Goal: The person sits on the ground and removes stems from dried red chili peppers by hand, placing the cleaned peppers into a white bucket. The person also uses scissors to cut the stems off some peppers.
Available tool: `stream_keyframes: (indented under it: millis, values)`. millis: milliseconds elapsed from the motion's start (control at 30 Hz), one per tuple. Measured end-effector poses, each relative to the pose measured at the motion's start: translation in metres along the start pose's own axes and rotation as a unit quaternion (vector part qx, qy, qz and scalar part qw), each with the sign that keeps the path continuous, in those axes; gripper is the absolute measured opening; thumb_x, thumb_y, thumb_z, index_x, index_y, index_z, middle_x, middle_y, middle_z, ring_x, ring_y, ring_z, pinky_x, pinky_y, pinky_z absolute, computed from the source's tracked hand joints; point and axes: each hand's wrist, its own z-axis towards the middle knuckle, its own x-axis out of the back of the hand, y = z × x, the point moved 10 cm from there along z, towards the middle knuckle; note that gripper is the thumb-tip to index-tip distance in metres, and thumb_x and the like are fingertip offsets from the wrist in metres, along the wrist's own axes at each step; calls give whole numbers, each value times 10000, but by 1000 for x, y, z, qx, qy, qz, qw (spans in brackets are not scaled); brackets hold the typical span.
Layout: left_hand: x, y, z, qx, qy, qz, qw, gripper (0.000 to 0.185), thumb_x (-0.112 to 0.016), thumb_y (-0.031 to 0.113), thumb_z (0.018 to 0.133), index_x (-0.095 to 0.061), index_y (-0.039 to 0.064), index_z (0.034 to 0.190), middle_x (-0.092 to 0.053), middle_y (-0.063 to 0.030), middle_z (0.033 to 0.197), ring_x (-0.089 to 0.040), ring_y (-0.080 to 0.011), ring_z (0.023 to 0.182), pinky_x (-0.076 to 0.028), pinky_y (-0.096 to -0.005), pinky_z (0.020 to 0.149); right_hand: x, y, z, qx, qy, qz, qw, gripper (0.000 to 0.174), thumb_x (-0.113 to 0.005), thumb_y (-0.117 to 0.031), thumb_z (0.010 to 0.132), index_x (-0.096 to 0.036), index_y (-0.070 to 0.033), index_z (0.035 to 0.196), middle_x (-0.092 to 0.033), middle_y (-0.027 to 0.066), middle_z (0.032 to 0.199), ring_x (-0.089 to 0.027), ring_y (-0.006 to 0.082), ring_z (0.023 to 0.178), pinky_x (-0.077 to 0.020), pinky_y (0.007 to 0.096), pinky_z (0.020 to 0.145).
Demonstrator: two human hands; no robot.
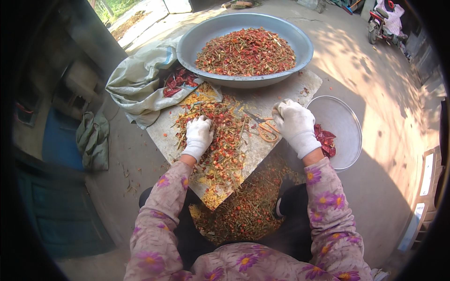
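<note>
My left hand (199,136), in a white knit glove, rests with curled fingers on cut dried red chili pieces, stems and yellow seeds (225,151) spread over a pale board (165,131). Whether it grips any of them is hidden. Above the board's right edge is my right hand (296,126), also gloved, its fingers bent together; what they may hold does not show. Just left of it lie scissors with orange handles (267,131), blades toward the pile. Dried red chilies (325,140) sit in a round metal pan (346,119) beside my right wrist.
A large metal basin (244,82) of cut chilies stands at the board's far end. A woven sack (140,84) with whole dried chilies (179,82) lies at its left. More chili pieces and stems (239,217) lie between my legs. A parked scooter (381,23) stands far right.
</note>
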Motion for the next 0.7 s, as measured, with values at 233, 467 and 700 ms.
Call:
stream_keyframes:
  millis: [233, 467, 700]
  values:
    - [15, -7, -11, 144, -127, -710, 678, 156, -709, 182, 927, -646, 62, 1005, -684, -43, 904, -670, -145, 849, -541, -289, 767, -31, -21, -11, -55, -130, 332, 933, 248, -631, -188, 928, -681, -95, 1152, -721, 127, 1062, -698, 291, 971, -531, 381, 880]
    - [59, 57, -45, 78, -191, -745, 635, 322, -683, 264, 962, -599, 22, 1159, -656, -49, 1042, -661, -131, 910, -554, -278, 842, -84, -72, -32, -122, -254, 628, 725, 388, -599, -88, 951, -547, 46, 1311, -686, 114, 1153, -670, 139, 998, -527, 276, 857]
    - [71, 7, -20, 28, -76, -396, 915, 271, -600, 58, 929, -644, 7, 1191, -691, -106, 1107, -689, -205, 968, -547, -306, 860, -76, -70, -29, -95, -212, 504, 832, 281, -604, -58, 938, -623, 27, 1205, -704, 154, 1136, -695, 195, 1002, -541, 307, 854]
